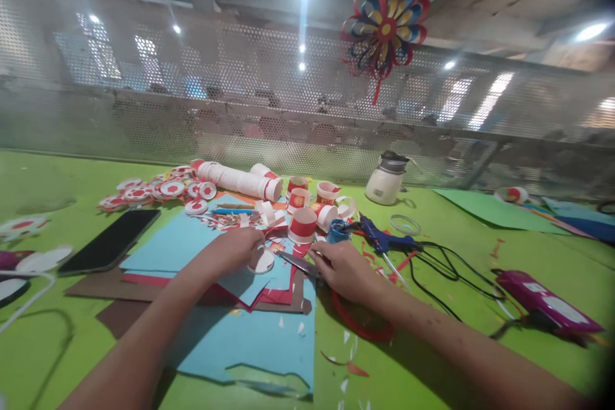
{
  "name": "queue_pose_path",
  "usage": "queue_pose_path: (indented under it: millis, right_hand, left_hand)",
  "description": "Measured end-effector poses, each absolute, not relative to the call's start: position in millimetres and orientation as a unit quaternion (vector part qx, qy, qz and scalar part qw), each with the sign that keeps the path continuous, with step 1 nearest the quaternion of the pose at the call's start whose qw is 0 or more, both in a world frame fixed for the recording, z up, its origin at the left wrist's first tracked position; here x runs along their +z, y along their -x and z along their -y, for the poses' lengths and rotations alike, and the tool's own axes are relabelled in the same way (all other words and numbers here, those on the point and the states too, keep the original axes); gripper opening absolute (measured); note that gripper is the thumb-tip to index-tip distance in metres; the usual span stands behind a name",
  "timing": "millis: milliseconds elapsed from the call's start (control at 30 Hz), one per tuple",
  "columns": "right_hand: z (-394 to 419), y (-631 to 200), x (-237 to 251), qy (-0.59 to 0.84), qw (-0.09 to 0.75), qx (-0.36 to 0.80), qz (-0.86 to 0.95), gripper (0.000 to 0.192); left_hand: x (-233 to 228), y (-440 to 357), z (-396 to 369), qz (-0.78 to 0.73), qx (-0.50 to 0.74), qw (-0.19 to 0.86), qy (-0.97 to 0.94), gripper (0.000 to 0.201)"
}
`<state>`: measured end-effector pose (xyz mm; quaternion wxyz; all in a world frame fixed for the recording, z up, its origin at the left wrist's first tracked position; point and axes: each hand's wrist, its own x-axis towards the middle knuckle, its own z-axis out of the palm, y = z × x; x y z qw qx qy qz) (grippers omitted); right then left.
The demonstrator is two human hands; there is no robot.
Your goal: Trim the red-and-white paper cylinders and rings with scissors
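Table (480, 250), green and broad, with bare room near its front edge and at right, though the black cord (446, 275) and blue glue gun (384, 240) crowd the right hand's side. Blue paper sheets (250, 339), thin and floppy, lie under both forearms; left hand (237, 248) presses curled fingers on the small white paper disc (262, 261), light, easily creased, probably best pinched at its rim. Right hand (343, 269) is clenched on the scissors (295, 262), blades pointing at the disc
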<state>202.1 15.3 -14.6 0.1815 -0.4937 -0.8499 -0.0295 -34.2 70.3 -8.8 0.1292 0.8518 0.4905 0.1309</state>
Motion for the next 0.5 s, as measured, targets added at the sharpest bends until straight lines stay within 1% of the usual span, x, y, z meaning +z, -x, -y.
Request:
queue_pose_path:
  millis: [100,200,233,300,400,433,467,500]
  right_hand:
    - [-16.2,-203.7,-16.0,0.497,0.183,-0.035,0.848,0.029]
    - [-15.9,-203.8,-14.0,0.496,0.193,-0.036,0.846,0.029]
    - [-15.4,-203.2,-12.2,0.495,0.198,-0.035,0.846,0.028]
    - [-13.6,-200.4,-6.4,0.494,0.198,-0.030,0.846,0.028]
    - [-8.1,-192.0,5.1,0.489,0.151,-0.020,0.859,0.030]
    - [-5.2,-188.6,8.7,0.479,0.126,-0.014,0.868,0.030]
    - [-1.7,-185.1,12.1,0.459,0.105,0.002,0.882,0.025]
    - [2.6,-181.8,15.2,0.430,0.092,0.024,0.898,0.021]
  left_hand:
    - [-8.8,33.7,-72.0,-0.496,0.142,0.125,-0.847,0.024]
    - [-7.0,32.3,-74.7,-0.499,0.175,0.079,-0.845,0.024]
    - [-6.1,31.6,-75.0,-0.498,0.207,0.060,-0.840,0.026]
    - [-3.3,28.6,-72.6,-0.479,0.310,0.026,-0.821,0.027]
    - [4.1,17.3,-56.7,-0.380,0.458,0.019,-0.804,0.020]
    - [7.6,11.4,-48.0,-0.332,0.465,0.032,-0.820,0.017]
    - [11.4,4.8,-38.1,-0.289,0.454,0.049,-0.842,0.019]
    - [15.4,-2.1,-27.7,-0.252,0.421,0.073,-0.868,0.027]
